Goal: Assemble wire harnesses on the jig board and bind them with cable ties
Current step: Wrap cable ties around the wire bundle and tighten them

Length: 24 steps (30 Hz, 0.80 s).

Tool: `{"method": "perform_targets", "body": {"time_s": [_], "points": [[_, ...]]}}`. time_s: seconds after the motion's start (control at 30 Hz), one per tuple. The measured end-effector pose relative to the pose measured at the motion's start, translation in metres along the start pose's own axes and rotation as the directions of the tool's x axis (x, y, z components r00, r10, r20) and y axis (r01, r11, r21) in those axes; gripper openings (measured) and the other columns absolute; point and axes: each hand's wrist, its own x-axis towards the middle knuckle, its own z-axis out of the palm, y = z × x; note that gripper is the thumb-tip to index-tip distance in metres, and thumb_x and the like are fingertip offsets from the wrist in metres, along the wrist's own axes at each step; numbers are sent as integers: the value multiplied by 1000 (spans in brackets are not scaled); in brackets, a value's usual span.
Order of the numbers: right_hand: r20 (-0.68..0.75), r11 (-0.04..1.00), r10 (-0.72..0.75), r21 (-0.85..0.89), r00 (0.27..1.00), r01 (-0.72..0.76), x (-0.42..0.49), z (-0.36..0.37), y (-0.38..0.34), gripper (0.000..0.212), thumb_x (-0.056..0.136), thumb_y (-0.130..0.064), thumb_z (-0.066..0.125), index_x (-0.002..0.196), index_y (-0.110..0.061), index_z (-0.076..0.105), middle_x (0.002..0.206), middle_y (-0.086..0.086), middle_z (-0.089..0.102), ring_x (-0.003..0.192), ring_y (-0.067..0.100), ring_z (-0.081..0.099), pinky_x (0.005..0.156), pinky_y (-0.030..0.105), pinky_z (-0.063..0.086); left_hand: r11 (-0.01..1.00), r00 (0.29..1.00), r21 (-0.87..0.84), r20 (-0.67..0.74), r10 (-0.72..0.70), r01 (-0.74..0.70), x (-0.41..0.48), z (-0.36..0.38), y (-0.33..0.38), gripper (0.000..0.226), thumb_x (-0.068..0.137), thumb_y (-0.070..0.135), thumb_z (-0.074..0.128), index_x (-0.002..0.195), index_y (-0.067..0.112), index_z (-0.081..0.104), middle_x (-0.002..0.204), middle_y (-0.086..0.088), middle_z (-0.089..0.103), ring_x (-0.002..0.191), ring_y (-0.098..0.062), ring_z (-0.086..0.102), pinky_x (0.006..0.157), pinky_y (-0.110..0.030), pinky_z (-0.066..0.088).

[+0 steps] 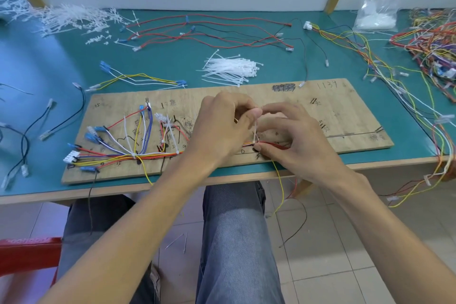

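The grip of my left hand [222, 128] is a tight pinch: thumb and forefinger are closed on the thin white tail of a cable tie [255, 131], which stands nearly upright from the wires. My right hand [298, 138] has its grip closed too, fingers curled over and the thumb tip pressed on the wire harness [153, 155] right at the foot of the tie (the fingers hide exactly how the wires sit under the palm).

From the head view, the harness lies along the near edge of the jig board [333, 116], a flat, scuffed plywood plank with pen marks and small pins. It is a slim bundle of red, yellow, orange, blue and white insulated wires, fanning out at the left into blue sleeved terminals and a white plastic connector [71, 157]. One yellow wire [280, 180] droops off the board's front edge.

The board rests on the desk [61, 62], which has a smooth teal mat. Just behind the board is a loose sheaf of white nylon ties [232, 69]; farther back lie long red wires [209, 32] and a heap of clipped tie offcuts [71, 17]. At the far right are a crinkled clear plastic bag [377, 7] and a multicoloured wire tangle [431, 44].
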Motion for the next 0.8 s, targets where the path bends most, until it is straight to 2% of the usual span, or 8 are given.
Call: {"method": "perform_targets", "body": {"time_s": [0.07, 0.17, 0.3, 0.4, 0.53, 0.7, 0.8], "points": [[-3, 998, 14, -65, 1000, -14, -3, -7, -1, 26, 82, -34, 88, 99, -21, 75, 117, -8, 66, 116, 20, 54, 102, 29, 43, 995, 997, 103, 70, -20, 13, -7, -10, 0, 15, 94, 39, 75, 92, 25, 80, 80, 13, 76, 77, -1, 68, 79, -26, 54], [87, 982, 16, -189, 996, 1, -5, -12, -6, 19, 89, -41, 78, 91, -23, 72, 103, -10, 65, 104, 20, 55, 88, 40, 50, 959, 976, 283, 209, -65, 4, -18, -13, 0, 22, 89, 43, 80, 106, 28, 77, 93, 13, 77, 90, -6, 70, 88, -29, 55], [164, 952, -19, -300, 986, 69, -3, -12, -15, 20, 98, -36, 67, 91, -17, 70, 102, -5, 63, 102, 22, 54, 74, 49, 55, 894, 968, 447, 236, -83, -32, -21, -8, 1, 16, 88, 39, 81, 101, 32, 75, 96, 10, 70, 94, -18, 64, 84, -36, 54], [191, 929, -51, -352, 980, 117, -4, -14, -16, 22, 104, -33, 60, 97, -15, 70, 103, -3, 63, 101, 22, 54, 70, 48, 55, 883, 971, 468, 229, -74, -43, -21, -5, 1, 3, 91, 28, 78, 93, 30, 76, 89, 11, 61, 91, -21, 61, 76, -36, 52], [192, 924, -68, -358, 979, 135, -5, -15, -16, 20, 105, -29, 60, 99, -14, 72, 103, -2, 65, 99, 24, 56, 72, 46, 53, 883, 980, 467, 191, -54, -42, -23, 0, -4, 11, 93, 16, 75, 90, 26, 76, 82, 11, 61, 88, -20, 60, 77, -37, 54], [154, 944, -57, -313, 986, 103, -6, -16, -18, 14, 99, -30, 68, 93, -17, 71, 101, -5, 65, 98, 23, 58, 73, 46, 54, 907, 987, 421, 152, -46, -22, -26, 3, -6, 8, 92, 18, 77, 90, 25, 78, 87, 9, 68, 89, -18, 64, 78, -37, 54], [130, 955, -42, -286, 991, 78, -7, -13, -18, 16, 97, -36, 70, 92, -21, 71, 99, -8, 65, 98, 21, 58, 72, 46, 54, 932, 982, 361, 177, -63, -5, -23, 0, -5, 8, 90, 22, 78, 96, 29, 78, 87, 14, 63, 87, -11, 61, 80, -27, 49]]}}
